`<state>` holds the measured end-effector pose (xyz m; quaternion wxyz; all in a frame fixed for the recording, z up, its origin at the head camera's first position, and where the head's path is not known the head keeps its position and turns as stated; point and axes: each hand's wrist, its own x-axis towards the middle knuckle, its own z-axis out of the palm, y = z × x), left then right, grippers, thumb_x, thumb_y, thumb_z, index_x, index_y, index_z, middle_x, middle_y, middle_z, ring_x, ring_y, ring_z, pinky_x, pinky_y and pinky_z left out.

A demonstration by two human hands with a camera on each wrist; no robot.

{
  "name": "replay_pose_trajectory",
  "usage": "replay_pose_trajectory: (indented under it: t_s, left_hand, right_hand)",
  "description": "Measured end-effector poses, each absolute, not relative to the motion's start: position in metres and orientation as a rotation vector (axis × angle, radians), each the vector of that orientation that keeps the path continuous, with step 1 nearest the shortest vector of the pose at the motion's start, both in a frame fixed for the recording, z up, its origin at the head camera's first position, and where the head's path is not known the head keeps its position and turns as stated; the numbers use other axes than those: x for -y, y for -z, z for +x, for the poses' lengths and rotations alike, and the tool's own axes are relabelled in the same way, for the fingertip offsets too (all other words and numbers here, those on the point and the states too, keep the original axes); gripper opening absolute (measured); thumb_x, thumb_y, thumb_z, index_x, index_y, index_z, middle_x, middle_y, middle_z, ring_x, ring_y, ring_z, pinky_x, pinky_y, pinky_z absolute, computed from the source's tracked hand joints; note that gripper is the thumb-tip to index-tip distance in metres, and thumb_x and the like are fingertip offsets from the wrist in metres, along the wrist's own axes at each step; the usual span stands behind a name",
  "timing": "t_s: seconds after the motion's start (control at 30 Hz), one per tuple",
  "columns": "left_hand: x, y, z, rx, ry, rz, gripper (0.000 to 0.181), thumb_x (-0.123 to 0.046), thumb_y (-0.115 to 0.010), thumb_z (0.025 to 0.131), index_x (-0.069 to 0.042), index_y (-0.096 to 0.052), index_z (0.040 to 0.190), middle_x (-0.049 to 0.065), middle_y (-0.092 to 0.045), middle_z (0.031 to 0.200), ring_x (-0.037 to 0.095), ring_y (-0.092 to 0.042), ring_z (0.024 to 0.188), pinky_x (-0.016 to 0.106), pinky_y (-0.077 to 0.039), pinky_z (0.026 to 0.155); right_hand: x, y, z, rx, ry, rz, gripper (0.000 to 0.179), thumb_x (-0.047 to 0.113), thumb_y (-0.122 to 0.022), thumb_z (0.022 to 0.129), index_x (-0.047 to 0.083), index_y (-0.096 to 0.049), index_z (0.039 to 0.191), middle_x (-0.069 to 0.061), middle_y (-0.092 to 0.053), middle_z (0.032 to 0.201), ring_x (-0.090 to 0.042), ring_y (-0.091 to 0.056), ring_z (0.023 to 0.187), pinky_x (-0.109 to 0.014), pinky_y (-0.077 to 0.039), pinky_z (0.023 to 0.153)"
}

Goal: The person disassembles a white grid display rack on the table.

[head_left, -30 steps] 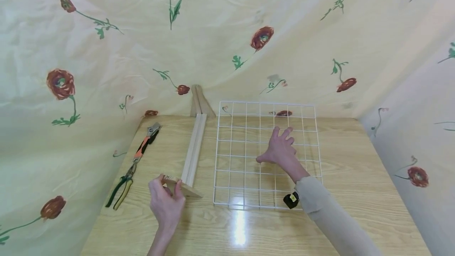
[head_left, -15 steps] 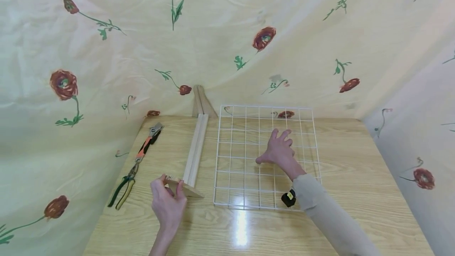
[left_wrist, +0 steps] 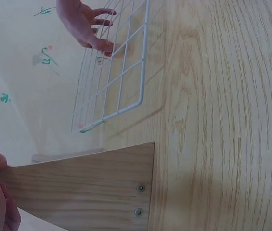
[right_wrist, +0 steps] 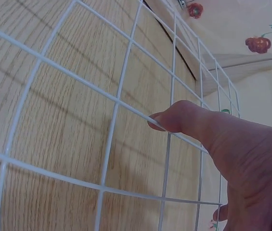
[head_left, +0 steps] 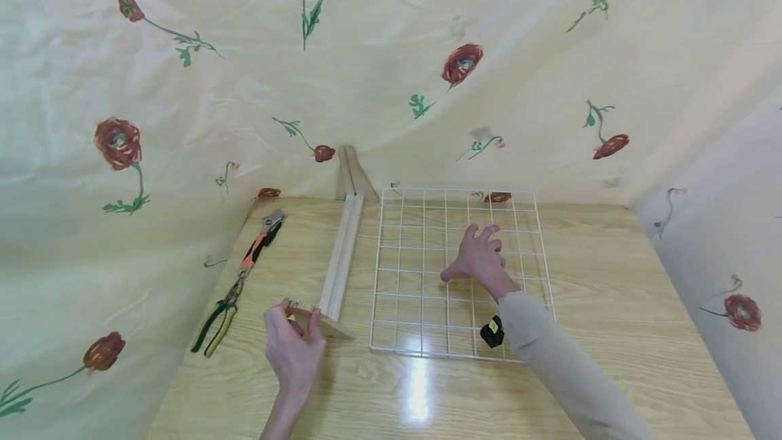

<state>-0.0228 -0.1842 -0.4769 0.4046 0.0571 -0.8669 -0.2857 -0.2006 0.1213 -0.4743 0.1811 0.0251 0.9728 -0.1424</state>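
Observation:
A wooden stand has two tapered end pieces joined by pale wooden rails [head_left: 342, 257]. Its near end piece [left_wrist: 92, 187] stands on edge, two screw heads showing, its narrow top pinched between my left hand's [head_left: 293, 352] thumb and fingers. The far end piece [head_left: 354, 175] is by the wall. To the right, a white wire grid panel [head_left: 423, 271] tilts above the table, casting shadows apart from its wires. My right hand [head_left: 480, 261] holds it near the middle, fingers spread and bent at the wires, thumb [right_wrist: 179, 115] against a crossing. The other fingers are mostly hidden in the right wrist view.
A small black tape measure [head_left: 492, 333] shows through the panel's near right part, close to the right sleeve [head_left: 531, 321]. At left lie an adjustable wrench [head_left: 253, 250] with an orange handle and green-and-yellow pliers [head_left: 221, 314]. Flowered cloth [head_left: 391, 73] hangs behind the wood-grain table.
The panel's far edge has come down slightly with my right hand on it. My left hand keeps its hold on the end piece. The whole head view has shifted a little.

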Motion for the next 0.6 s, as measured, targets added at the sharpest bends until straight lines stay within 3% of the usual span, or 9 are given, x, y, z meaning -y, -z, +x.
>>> replay_pose_trajectory:
  t_s: [0.6]
  left_hand:
    - [0.183,0.478,-0.024,2.193,0.726,0.162,0.048,-0.005,-0.081,0.079,0.01,-0.05,0.112,0.021,-0.052,0.093,0.016,-0.047,0.055,0.026,-0.036,0.04]
  right_hand:
    - [-0.123,0.492,-0.213,-2.687,0.42,0.052,0.137,0.053,-0.087,0.066,-0.011,-0.002,0.152,-0.052,0.008,0.144,-0.069,-0.028,0.123,-0.075,-0.045,0.082]
